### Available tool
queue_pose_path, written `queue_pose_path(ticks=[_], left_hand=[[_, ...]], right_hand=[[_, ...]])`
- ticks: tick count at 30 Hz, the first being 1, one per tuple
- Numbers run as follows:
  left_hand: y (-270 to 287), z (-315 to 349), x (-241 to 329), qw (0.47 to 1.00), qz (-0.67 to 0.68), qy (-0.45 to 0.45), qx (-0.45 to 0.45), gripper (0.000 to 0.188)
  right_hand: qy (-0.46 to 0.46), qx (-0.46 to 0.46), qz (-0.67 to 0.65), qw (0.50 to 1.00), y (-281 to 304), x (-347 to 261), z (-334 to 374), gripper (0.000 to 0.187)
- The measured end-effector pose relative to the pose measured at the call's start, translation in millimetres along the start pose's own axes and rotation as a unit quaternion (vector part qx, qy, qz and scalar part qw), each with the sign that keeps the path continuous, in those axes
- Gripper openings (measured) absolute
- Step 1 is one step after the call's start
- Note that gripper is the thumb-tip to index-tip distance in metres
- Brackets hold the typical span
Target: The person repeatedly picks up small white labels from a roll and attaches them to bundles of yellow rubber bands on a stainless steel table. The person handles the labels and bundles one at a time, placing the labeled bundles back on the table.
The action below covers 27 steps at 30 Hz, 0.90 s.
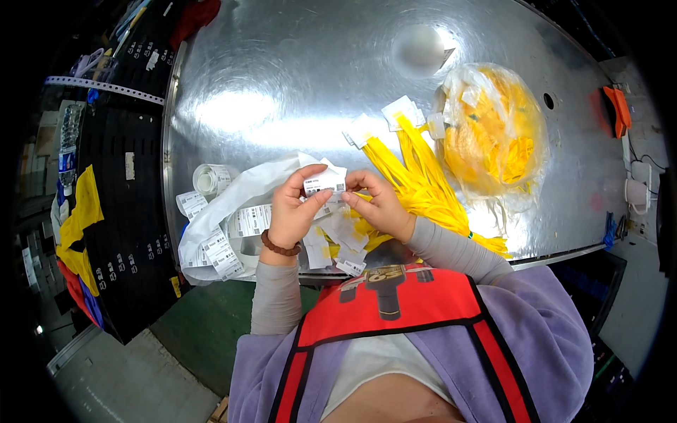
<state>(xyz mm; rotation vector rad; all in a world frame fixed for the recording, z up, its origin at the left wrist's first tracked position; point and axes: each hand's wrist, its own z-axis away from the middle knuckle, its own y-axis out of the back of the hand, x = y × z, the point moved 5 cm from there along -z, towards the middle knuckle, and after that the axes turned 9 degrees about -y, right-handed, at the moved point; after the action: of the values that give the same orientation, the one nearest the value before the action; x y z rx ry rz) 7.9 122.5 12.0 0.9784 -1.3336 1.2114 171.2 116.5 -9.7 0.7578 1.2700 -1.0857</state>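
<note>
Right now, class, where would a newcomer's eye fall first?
Yellow strips probably strike first, bundled on the table beyond the right hand, with a clear bag of yellow pieces at their right. Then come the red apron at the table's near edge and the white label in the left hand.

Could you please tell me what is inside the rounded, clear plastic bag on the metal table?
The rounded, clear plastic bag holds a heap of bright yellow strips; anything beneath the outer ones is covered.

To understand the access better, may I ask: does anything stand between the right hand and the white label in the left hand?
Nothing visible does: the right hand is at the right edge of the white label pinched by the left hand.
</note>
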Motion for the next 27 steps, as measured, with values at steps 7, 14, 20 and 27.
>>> queue_pose_path(ticks=[7, 14, 20, 27], left_hand=[[-9, 1, 18, 0.962, -0.261, -0.077, -0.032, 0.04], [4, 10, -13, 0.969, -0.234, 0.029, 0.076, 0.028], [-17, 3, 48, 0.795, -0.562, -0.224, 0.035, 0.023], [-21, 6, -25, 0.998, -0.062, 0.027, -0.001, 0.016]], right_hand=[[0.03, 0.051, 0.001, 0.998, -1, -5, -1, 0.021], [0.098, 0.089, 0.11, 0.985, -1, -2, 2, 0.024], [0.139, 0.262, 0.441, 0.847, 55, 15, -55, 0.032], [0.043, 0.227, 0.524, 0.82, 64, 28, -85, 0.018]])
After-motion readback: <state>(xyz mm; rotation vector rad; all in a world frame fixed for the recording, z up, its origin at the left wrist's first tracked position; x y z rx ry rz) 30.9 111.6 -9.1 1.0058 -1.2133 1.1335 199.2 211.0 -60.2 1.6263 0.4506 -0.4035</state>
